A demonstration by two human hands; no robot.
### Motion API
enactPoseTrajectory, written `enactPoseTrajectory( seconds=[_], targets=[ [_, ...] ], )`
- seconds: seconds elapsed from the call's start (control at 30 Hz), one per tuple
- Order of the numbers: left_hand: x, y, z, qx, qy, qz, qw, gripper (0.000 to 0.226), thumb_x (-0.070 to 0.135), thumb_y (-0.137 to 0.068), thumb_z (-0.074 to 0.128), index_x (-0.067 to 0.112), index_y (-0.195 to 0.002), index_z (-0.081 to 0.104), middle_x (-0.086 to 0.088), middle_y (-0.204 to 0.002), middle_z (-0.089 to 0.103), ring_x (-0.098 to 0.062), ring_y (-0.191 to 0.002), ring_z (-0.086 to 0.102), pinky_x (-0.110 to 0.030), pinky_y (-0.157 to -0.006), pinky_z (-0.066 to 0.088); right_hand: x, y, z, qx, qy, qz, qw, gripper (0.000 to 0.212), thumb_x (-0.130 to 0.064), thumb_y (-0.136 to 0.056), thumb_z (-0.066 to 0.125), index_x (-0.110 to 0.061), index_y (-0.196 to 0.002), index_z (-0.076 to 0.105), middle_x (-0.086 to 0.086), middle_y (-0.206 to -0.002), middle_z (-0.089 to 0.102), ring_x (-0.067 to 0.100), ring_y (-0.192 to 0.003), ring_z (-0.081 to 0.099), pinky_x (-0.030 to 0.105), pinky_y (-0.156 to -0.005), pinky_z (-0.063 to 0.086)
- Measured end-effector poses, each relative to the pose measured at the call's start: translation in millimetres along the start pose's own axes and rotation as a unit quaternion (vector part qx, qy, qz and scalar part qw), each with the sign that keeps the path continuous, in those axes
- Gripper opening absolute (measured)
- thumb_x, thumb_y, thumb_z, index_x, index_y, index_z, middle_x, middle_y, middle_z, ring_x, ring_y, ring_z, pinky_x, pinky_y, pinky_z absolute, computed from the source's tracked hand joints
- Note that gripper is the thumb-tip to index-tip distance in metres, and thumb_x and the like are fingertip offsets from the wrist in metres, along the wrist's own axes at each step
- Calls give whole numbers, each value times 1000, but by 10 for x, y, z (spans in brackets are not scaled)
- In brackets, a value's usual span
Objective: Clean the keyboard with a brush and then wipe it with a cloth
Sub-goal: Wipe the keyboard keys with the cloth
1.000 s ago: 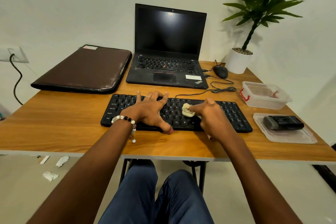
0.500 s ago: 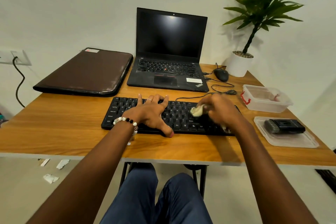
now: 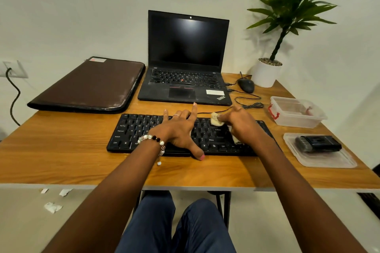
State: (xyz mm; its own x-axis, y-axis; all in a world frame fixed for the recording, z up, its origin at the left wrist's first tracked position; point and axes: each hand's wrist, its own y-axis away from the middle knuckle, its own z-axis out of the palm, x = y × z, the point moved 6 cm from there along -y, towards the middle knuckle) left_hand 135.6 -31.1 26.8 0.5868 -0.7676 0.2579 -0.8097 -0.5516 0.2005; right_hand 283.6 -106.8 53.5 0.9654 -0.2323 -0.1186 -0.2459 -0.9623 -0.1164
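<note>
A black keyboard (image 3: 133,131) lies across the middle of the wooden desk (image 3: 61,156). My left hand (image 3: 181,129) rests flat on its centre with fingers spread and the thumb at the front edge. My right hand (image 3: 240,123) pinches a small cream cloth (image 3: 215,119) against the keys near the keyboard's back edge, right of centre. A black brush (image 3: 317,143) lies on a clear plastic lid (image 3: 333,160) at the right of the desk.
An open laptop (image 3: 185,68) stands behind the keyboard, a brown sleeve (image 3: 90,84) to its left. A mouse (image 3: 246,85), coiled cable (image 3: 249,104), potted plant (image 3: 267,72) and clear plastic box (image 3: 296,113) sit at the right. Paper scraps (image 3: 52,206) lie on the floor.
My right hand has carried the cloth from the keyboard's middle rows back toward its rear edge. My left hand has stayed on the keys, its index finger now raised a little.
</note>
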Motion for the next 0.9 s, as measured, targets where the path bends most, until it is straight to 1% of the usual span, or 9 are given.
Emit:
enactPoseTrajectory(
  seconds=[0.07,0.13,0.23,0.33,0.43,0.53,0.63,0.73,0.9],
  targets=[
    [-11,-25,13,0,-1,-1,1000,152,79,-50,71,20,-145,-32,-5,-160,2,-31,-147,-2,-64,-111,-14,178,48,-46,-19,53,47,997,41,-13,-90,59,-17,-131,57,19,-142,41,30,-120,52,27,-94,48],
    [-17,-41,21,2,-8,-3,1000,152,79,-50,71,20,-145,-32,-5,-159,2,-32,-146,0,-64,-112,-12,318,103,-130,-8,109,114,987,40,-17,-92,58,-19,-132,57,20,-148,32,33,-128,46,37,-102,44],
    [4,-40,30,4,-10,-3,1000,152,78,-50,72,21,-145,-32,-5,-156,7,-32,-144,3,-64,-112,-10,261,142,-213,15,121,149,981,35,-19,-93,59,-12,-127,58,18,-133,47,27,-118,51,34,-91,47],
    [25,-38,33,5,-12,-2,1000,151,77,-50,73,22,-145,-32,-5,-154,10,-32,-144,4,-65,-112,-9,12,94,-139,54,75,147,985,26,-14,-94,56,-8,-119,59,18,-123,52,27,-108,54,33,-84,48],
    [27,-50,39,5,-11,-3,1000,151,77,-49,72,24,-145,-32,-4,-154,10,-33,-144,4,-66,-111,-8,-150,19,-29,59,11,115,992,29,-9,-91,56,-9,-120,62,18,-122,52,29,-106,54,35,-88,47],
    [23,-43,46,6,-13,-2,1000,150,77,-50,72,23,-145,-31,-4,-155,9,-33,-144,3,-66,-112,-8,-44,23,-6,16,13,80,997,44,-4,-88,60,-18,-129,59,13,-130,48,27,-117,49,35,-99,43],
    [13,-49,59,12,-17,1,1000,148,78,-51,70,24,-146,-30,-5,-156,8,-33,-145,2,-66,-112,-8,283,121,-112,5,52,101,993,48,-9,-88,62,-25,-132,56,13,-133,46,26,-116,50,34,-98,43],
    [-6,-67,75,13,-20,-1,1000,147,79,-50,69,26,-146,-28,-4,-156,8,-33,-144,3,-67,-111,-8,391,159,-152,19,87,128,988,42,-13,-89,63,-21,-130,58,16,-130,53,26,-117,51,34,-95,43],
    [12,-82,88,15,-19,3,1000,142,76,-52,69,31,-147,-25,-4,-154,9,-33,-144,3,-69,-109,-9,101,159,-75,62,-30,141,988,36,-6,-87,60,-10,-122,63,15,-121,61,29,-112,55,36,-91,47]
  ],
)
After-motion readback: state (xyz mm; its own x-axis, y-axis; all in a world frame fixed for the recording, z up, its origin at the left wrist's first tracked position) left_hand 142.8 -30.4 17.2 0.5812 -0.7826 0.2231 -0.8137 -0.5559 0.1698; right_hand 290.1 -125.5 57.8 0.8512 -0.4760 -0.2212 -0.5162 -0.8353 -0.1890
